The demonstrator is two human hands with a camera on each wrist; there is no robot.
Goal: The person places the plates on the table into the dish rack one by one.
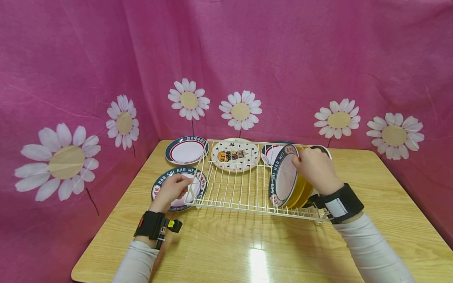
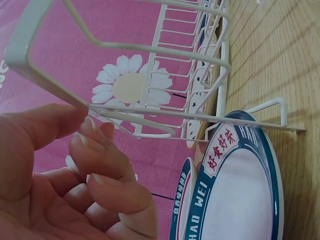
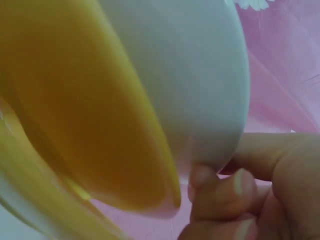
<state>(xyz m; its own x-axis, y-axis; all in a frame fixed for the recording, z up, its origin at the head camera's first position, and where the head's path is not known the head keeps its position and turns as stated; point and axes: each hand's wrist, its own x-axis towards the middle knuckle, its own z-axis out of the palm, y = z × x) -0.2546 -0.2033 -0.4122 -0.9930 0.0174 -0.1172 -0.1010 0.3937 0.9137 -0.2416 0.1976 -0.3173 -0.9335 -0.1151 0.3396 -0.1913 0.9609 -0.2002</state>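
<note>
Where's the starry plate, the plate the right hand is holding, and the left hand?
Starry plate (image 1: 236,154): head view, on its printed picture.
Held plate (image 1: 286,177): head view, its pale centre.
Left hand (image 1: 172,190): head view, the back.

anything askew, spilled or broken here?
Nothing stands out: no visible spill or damage. The blue-rimmed plate in the wire rack leans, but the right hand holds it, and the left hand pinches the rack's frame.

Daisy-printed pink cloth (image 1: 283,59) hangs behind a wooden table (image 1: 212,247).
</note>
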